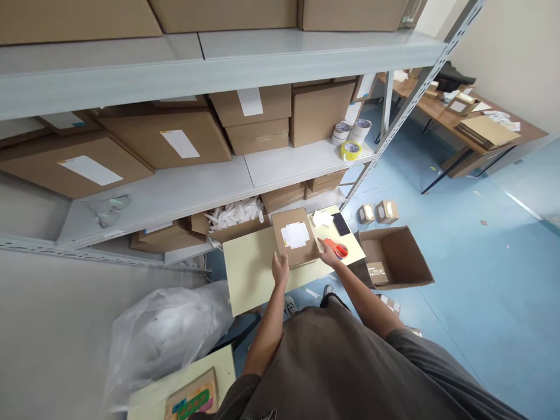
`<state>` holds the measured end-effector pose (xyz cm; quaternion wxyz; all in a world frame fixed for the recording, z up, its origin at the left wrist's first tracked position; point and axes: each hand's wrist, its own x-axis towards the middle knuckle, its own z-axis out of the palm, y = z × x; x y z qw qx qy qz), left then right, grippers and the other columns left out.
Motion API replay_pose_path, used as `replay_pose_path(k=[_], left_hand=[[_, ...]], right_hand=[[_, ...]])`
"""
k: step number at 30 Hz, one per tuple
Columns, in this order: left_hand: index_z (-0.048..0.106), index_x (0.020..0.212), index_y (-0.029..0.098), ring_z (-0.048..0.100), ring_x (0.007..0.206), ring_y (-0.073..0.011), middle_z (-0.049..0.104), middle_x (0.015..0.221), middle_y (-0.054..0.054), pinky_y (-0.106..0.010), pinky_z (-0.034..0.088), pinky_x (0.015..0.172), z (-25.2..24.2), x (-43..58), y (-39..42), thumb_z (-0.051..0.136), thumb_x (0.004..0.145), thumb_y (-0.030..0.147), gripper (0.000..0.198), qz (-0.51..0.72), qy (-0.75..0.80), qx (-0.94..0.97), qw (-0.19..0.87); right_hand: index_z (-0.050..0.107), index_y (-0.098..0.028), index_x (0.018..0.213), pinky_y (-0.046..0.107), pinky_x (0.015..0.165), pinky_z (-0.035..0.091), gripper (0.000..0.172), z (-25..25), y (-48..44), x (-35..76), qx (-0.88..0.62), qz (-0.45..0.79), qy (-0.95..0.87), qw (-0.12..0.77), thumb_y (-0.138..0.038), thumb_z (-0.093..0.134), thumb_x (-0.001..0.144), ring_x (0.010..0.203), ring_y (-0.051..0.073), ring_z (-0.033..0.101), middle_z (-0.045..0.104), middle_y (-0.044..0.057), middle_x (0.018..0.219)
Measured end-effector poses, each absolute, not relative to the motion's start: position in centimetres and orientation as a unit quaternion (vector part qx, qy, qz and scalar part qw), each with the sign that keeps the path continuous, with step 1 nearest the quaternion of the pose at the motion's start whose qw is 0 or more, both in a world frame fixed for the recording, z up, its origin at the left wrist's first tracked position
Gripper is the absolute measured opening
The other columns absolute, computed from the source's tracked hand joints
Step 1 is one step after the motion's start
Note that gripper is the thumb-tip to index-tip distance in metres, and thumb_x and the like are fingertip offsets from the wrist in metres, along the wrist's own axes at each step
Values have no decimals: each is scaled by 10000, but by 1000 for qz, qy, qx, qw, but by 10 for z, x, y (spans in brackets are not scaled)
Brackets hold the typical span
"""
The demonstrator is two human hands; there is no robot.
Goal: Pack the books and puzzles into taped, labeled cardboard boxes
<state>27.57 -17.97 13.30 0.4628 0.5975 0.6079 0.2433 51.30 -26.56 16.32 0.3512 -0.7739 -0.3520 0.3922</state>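
Note:
A closed cardboard box (284, 220) with a white label (296, 235) rests on, or just above, a pale yellow table (249, 265). My left hand (280, 270) grips the box at its near left corner, thumb up. At the right side of the box, my right hand (327, 254) holds its edge, fingers partly hidden. Just beyond that hand lies an orange tool (338, 248) with a rounded end; its kind is unclear. White paper pieces (322, 219) and a black phone (341, 224) are at the table's far right.
A metal shelf rack (280, 174) with cardboard boxes and tape rolls (350, 150) stands ahead. An open carton (409, 256) and small boxes (387, 211) are on the floor to the right. A clear plastic bag (170, 332) bulges at left.

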Motion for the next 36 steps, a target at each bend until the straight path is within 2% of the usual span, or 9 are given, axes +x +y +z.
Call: replay_pose_path(k=[2, 4, 9, 12, 18, 25, 30, 36], left_hand=[[536, 1566, 211, 458, 1563, -328, 556, 1614, -187, -462, 356, 1300, 152, 287, -169, 549, 1031, 469, 595, 272, 632, 612, 390], [572, 1535, 229, 479, 1536, -317, 596, 1561, -175, -458, 379, 1286, 175, 307, -156, 538, 1035, 399, 529, 291, 619, 638, 354], [572, 1540, 218, 612, 1367, -297, 619, 1509, -180, -408, 509, 1147, 219, 382, -124, 529, 1052, 342, 506, 308, 539, 684, 385], [596, 1522, 207, 642, 1328, -291, 644, 1488, -169, -401, 515, 1135, 221, 431, -106, 554, 1039, 326, 499, 288, 502, 707, 407], [622, 1505, 178, 587, 1437, -324, 635, 1538, -185, -418, 436, 1214, 167, 529, -70, 653, 976, 273, 538, 143, 514, 716, 451], [587, 1516, 109, 527, 1503, -343, 570, 1586, -254, -406, 399, 1231, 89, 586, -46, 674, 910, 179, 615, 40, 571, 683, 453], [547, 1553, 109, 577, 1439, -380, 625, 1494, -284, -453, 444, 1184, 63, 586, -42, 674, 935, 242, 645, 23, 601, 676, 426], [662, 1401, 77, 610, 1363, -422, 619, 1436, -325, -484, 485, 1109, 59, 584, -43, 666, 964, 274, 480, 8, 660, 651, 375]], right_hand=[[487, -208, 1642, 485, 1291, 389, 877, 173, -258, 527, -774, 370, -372, 355, -261, 646, 781, 1557, 307, 480, 523, 115, 1675], [472, -221, 1659, 471, 1331, 329, 870, 183, -248, 544, -772, 335, -404, 358, -260, 628, 805, 1602, 282, 420, 474, 90, 1715], [486, -207, 1656, 453, 1330, 335, 832, 193, -225, 598, -776, 287, -445, 342, -236, 634, 838, 1614, 291, 400, 417, 98, 1750], [485, -199, 1654, 457, 1325, 342, 799, 180, -216, 636, -799, 288, -423, 315, -227, 631, 868, 1613, 301, 402, 411, 114, 1752], [465, -136, 1650, 473, 1283, 393, 794, 116, -194, 688, -814, 354, -409, 212, -211, 644, 879, 1611, 336, 399, 350, 191, 1768], [443, -134, 1658, 499, 1295, 362, 841, 50, -172, 698, -793, 390, -446, 143, -153, 660, 846, 1684, 363, 212, 287, 203, 1792], [455, -110, 1647, 498, 1340, 276, 843, 35, -161, 692, -778, 403, -469, 112, -117, 624, 821, 1690, 364, 189, 278, 188, 1799], [529, -178, 1602, 522, 1310, 325, 770, 45, -163, 699, -790, 347, -491, 118, -104, 576, 837, 1676, 345, 223, 368, 123, 1773]])
